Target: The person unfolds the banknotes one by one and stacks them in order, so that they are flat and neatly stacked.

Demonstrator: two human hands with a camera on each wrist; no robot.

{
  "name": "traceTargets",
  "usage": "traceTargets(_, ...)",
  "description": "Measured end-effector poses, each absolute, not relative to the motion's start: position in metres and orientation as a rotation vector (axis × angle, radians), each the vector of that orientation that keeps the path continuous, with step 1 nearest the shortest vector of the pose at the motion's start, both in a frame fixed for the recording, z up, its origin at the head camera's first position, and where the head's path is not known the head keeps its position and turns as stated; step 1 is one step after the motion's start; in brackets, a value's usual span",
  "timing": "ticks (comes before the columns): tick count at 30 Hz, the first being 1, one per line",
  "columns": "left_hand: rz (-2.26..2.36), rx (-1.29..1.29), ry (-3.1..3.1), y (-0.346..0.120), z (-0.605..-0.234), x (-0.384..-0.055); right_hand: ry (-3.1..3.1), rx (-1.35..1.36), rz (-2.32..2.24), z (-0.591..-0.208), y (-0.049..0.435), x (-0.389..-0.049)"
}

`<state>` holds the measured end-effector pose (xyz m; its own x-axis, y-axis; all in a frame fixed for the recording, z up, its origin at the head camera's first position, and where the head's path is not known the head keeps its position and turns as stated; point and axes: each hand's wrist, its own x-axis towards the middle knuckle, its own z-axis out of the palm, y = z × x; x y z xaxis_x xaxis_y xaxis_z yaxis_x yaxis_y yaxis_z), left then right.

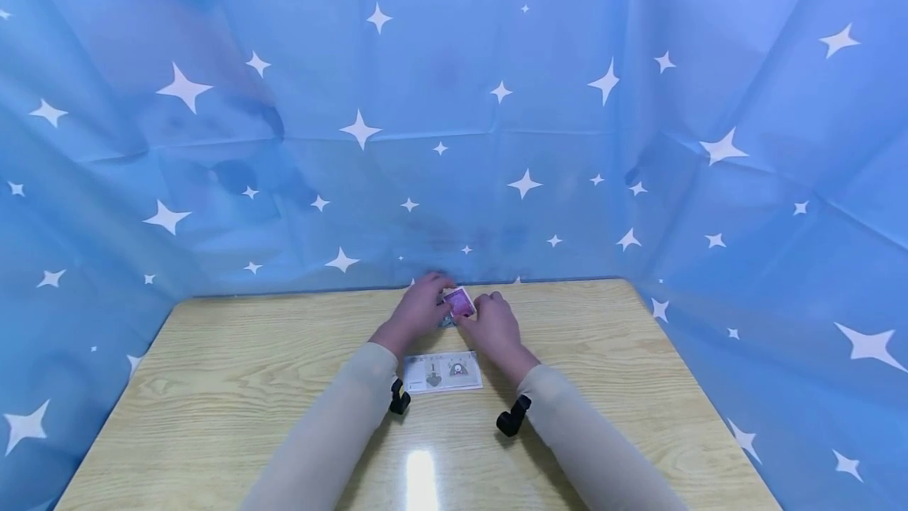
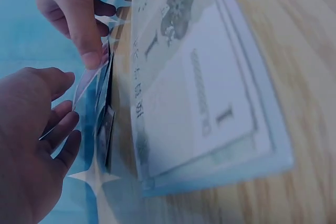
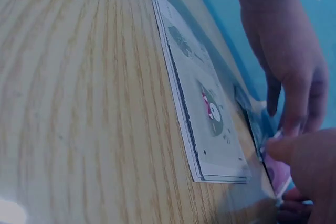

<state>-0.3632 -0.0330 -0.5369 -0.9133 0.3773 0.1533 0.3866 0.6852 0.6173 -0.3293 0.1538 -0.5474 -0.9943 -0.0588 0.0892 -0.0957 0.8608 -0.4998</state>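
Note:
Near the table's back edge, a small purple card (image 1: 459,303) with a white border is tilted between both hands. My left hand (image 1: 420,306) holds its left side. My right hand (image 1: 494,327) pinches its lower right side, with the thumb (image 3: 281,149) lying over its face in the right wrist view. Under and beside the purple card lie darker teal cards (image 2: 106,129), partly hidden by the hands. Closer to me, between the forearms, a neat stack of pale printed play banknotes (image 1: 443,372) lies flat, touched by neither hand.
The light wood table (image 1: 269,400) runs back to a blue curtain (image 1: 440,54) with white stars, which also hangs along both sides. A black wrist camera mount (image 1: 514,416) sits on the right cuff, and another (image 1: 400,397) on the left.

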Motion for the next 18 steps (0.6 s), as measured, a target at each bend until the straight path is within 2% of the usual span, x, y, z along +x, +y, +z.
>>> traceTargets(18, -0.928, -0.631, -2.963, -0.03, -0.548, -0.368, -2.938, 0.153, 0.936, -0.547, 0.154, -0.329)
